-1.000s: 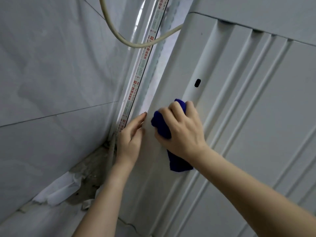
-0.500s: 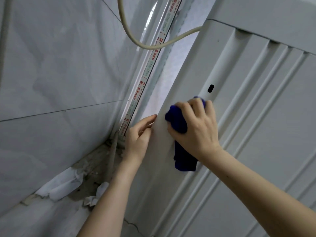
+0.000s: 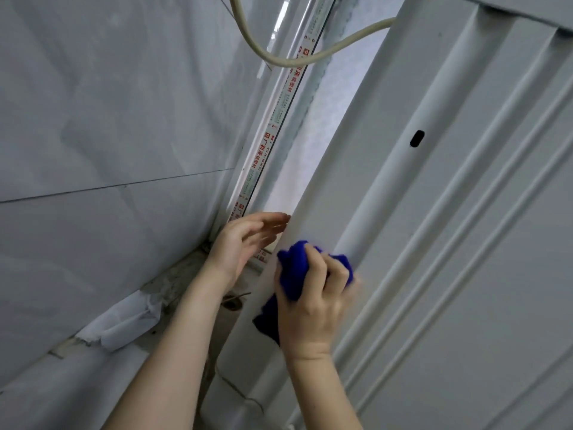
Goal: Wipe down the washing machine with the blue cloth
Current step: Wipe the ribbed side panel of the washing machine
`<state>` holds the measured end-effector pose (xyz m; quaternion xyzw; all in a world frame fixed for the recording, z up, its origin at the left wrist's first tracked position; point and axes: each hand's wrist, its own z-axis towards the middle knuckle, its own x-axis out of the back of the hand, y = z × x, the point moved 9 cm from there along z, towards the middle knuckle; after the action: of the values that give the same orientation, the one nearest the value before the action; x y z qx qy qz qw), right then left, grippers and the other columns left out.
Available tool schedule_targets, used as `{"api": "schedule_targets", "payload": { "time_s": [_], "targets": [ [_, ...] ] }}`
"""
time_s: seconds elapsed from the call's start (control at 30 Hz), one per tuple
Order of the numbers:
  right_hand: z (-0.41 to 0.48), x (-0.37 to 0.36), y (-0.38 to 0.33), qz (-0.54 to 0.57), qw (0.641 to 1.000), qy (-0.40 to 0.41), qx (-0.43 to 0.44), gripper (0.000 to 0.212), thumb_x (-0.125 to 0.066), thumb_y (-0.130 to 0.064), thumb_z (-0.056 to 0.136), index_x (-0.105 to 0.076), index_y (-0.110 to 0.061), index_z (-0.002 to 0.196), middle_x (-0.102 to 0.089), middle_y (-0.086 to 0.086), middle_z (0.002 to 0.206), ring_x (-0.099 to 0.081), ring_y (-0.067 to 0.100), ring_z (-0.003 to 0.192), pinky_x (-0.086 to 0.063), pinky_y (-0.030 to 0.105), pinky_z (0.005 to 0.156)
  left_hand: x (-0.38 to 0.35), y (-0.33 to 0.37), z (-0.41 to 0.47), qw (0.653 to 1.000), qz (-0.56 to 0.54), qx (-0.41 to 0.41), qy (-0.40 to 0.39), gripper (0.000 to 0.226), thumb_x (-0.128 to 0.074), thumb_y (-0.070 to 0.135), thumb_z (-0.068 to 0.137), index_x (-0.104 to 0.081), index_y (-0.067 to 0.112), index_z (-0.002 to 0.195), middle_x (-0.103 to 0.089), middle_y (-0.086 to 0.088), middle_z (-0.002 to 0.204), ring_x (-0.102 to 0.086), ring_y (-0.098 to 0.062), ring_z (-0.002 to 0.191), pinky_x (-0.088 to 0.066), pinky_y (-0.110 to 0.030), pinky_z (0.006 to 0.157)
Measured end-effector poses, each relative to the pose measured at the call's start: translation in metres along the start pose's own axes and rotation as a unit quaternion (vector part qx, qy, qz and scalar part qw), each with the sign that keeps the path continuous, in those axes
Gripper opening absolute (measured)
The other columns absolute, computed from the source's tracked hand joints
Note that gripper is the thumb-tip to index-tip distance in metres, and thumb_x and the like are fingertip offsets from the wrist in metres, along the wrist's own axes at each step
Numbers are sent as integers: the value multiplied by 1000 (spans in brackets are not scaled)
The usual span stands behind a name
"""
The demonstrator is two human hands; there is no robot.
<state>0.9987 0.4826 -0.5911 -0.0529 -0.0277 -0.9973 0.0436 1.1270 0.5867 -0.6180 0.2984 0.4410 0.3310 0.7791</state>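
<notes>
The white ribbed side panel of the washing machine fills the right half of the view. My right hand grips the bunched blue cloth and presses it against the panel near its left edge, below a small dark slot. Part of the cloth hangs under my palm. My left hand has straight fingers, and its fingertips touch the panel's left edge just above the cloth.
A grey tiled wall stands at the left. A window frame strip with red print runs down the corner. A beige hose loops overhead. Torn white paper and dirt lie on the ledge below.
My right hand has dragged the cloth down the panel, away from the dark slot. My left hand has stayed at the panel's edge.
</notes>
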Motion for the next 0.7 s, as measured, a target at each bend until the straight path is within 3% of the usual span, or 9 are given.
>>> {"api": "schedule_targets", "payload": {
  "time_s": [0.07,0.17,0.3,0.4,0.53,0.7],
  "targets": [
    [-30,-6,-4,9,999,-50,7,40,-73,-35,88,-55,-16,117,-67,15,99,-63,40,83,-38,39,89,12,-9,-7,999,23,40,-3,42,-32,7,100,-73,14,103,-77,1,106,-71,-14,104,-48,-37,104],
    [3,-6,-8,18,998,-48,20,40,-78,-32,80,-59,-15,111,-62,15,101,-56,39,83,-42,44,81,16,-16,-16,995,52,80,-12,40,-35,14,103,-74,20,104,-76,3,111,-69,-15,107,-41,-46,113],
    [97,6,-10,26,998,58,-27,37,-79,-30,75,-67,-12,105,-61,16,99,-51,37,82,-39,40,79,14,-13,-16,994,57,78,-45,34,-40,21,101,-72,23,114,-73,3,119,-66,-16,113,-39,-44,113],
    [123,9,-12,31,993,109,-36,38,-79,-31,75,-68,-9,105,-61,15,99,-46,32,86,-36,34,81,17,-13,-17,995,32,76,-48,31,-47,28,92,-74,29,107,-74,7,114,-67,-11,105,-41,-40,106],
    [56,7,-12,40,993,112,-2,42,-80,-27,80,-58,-8,110,-45,6,105,-41,25,91,-38,37,84,21,-34,-23,993,42,100,-57,35,-38,27,103,-71,25,114,-71,7,122,-65,-11,111,-43,-36,106],
    [-40,0,-12,36,997,71,-20,48,-83,-28,82,-53,-10,115,-46,4,110,-48,23,95,-40,37,85,41,-57,-29,988,33,140,-50,44,-34,31,104,-78,25,102,-74,3,114,-66,-14,109,-45,-34,99]
  ]
}}
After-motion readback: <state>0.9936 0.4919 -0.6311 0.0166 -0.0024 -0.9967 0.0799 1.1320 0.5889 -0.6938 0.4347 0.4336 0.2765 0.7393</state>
